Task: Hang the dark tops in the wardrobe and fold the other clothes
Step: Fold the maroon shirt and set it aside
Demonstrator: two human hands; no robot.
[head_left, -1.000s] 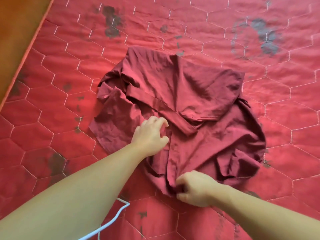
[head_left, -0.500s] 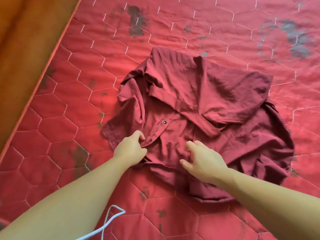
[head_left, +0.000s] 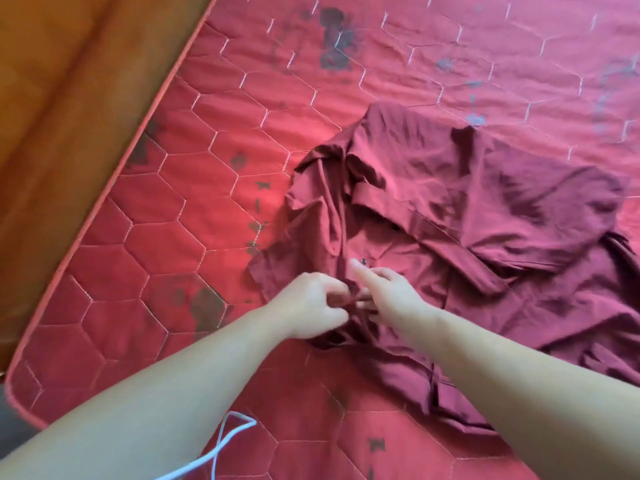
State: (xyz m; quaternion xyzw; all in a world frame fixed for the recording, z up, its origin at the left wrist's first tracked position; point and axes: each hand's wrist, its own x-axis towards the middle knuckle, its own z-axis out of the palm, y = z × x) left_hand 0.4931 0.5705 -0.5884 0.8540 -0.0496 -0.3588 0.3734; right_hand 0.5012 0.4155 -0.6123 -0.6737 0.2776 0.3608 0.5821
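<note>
Maroon shirt lies crumpled on red quilted mattress, hexagon stitching, dark stains scattered. Collar toward far side, one sleeve folded across body. Both hands meet at shirt's front placket near its near-left edge. Left hand pinches fabric fold, fingers curled. Right hand pinches same spot, index finger extended toward metal snap button. White cord loops over mattress near bottom edge. Orange-brown floor beyond mattress's left border.
</note>
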